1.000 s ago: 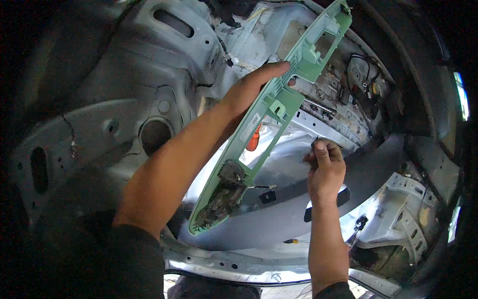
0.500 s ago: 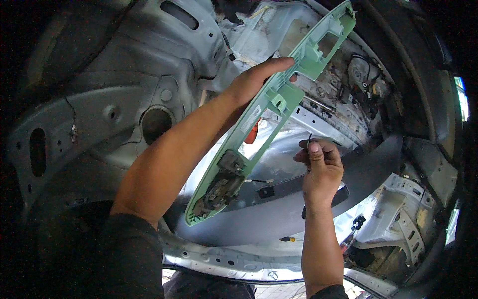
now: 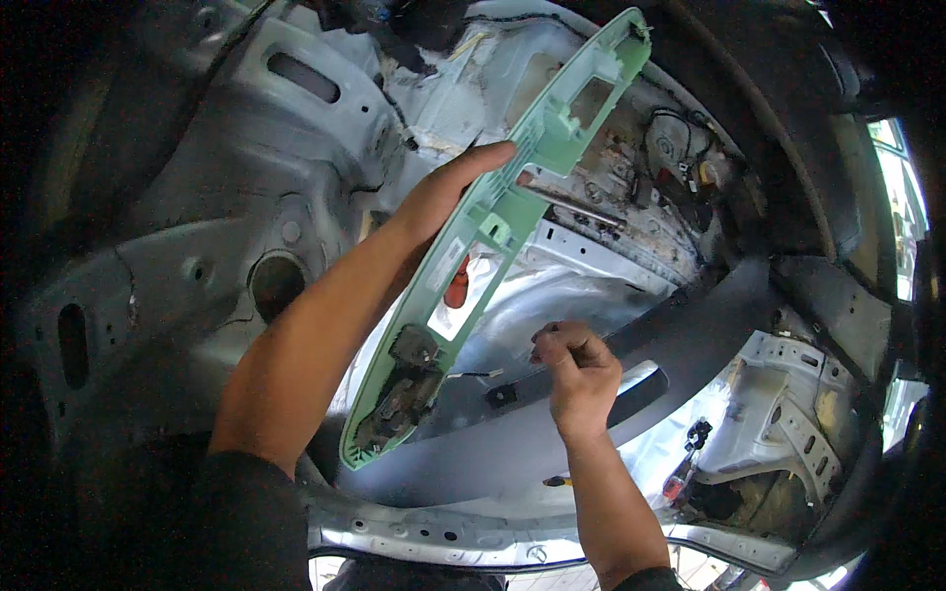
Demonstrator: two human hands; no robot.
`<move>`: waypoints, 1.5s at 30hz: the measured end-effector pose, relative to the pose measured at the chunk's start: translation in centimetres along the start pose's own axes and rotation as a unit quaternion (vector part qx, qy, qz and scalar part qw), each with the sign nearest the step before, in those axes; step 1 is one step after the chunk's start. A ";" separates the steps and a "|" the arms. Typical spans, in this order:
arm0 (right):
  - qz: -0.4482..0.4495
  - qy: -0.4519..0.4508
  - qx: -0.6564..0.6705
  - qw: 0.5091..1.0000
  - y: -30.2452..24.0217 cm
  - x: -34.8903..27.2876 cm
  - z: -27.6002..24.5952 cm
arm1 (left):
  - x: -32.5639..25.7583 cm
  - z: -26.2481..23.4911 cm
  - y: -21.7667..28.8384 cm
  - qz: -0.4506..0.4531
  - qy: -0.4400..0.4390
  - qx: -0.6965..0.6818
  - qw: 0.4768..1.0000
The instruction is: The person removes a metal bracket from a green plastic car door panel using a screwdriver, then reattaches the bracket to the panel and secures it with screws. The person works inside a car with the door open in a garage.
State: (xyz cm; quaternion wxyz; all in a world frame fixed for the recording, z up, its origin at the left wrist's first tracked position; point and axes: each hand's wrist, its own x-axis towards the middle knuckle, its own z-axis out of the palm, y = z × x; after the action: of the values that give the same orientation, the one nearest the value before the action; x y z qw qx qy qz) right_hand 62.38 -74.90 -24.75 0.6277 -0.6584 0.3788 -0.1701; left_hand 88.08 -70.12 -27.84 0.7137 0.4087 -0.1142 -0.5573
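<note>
My left hand (image 3: 463,182) grips a long, light green plastic trim panel (image 3: 441,258) near its middle. The thumb lies along the panel's left edge, and the other fingers are mostly hidden behind it. The panel is held at a slant, its ribbed, cut-out side facing me. At its lower end sits a dirty black mechanism (image 3: 402,382). Apart from the panel, to its right, my right hand (image 3: 581,374) is closed in a pinch. Whatever those fingertips hold is too small or hidden to make out.
Below the hands stretches a curved grey panel (image 3: 453,471). An orange-red object (image 3: 458,286) shows through a cut-out. A yellow-and-black handle (image 3: 557,482) lies near the metal sill (image 3: 443,540); a red-handled tool (image 3: 677,483) lies at right. Bare car-body metal (image 3: 177,266) surrounds everything.
The trim panel and my left hand appear further left and slightly lower at the hand. My right hand has moved left and down; the small dark thin piece in its fingertips no longer shows.
</note>
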 end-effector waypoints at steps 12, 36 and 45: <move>0.027 0.060 -0.204 0.977 0.6 -10.8 -7.3 | 0.1 -0.6 0.1 -0.045 -0.034 -0.054 0.997; 0.242 -0.003 -0.250 0.938 -1.1 -50.4 -26.9 | -22.1 23.2 -4.4 -0.082 -0.103 -0.012 0.991; 0.140 -0.029 -0.423 0.895 3.0 -62.8 -40.6 | -41.4 32.4 -10.4 -0.146 -0.081 -0.070 0.983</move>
State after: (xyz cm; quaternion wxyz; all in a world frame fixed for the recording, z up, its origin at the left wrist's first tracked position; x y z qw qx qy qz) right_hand -8.02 -58.27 -5.59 0.3179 -0.8065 0.4848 0.1157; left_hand 46.10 -48.55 -2.36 0.6399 0.3234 -0.0709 -0.6935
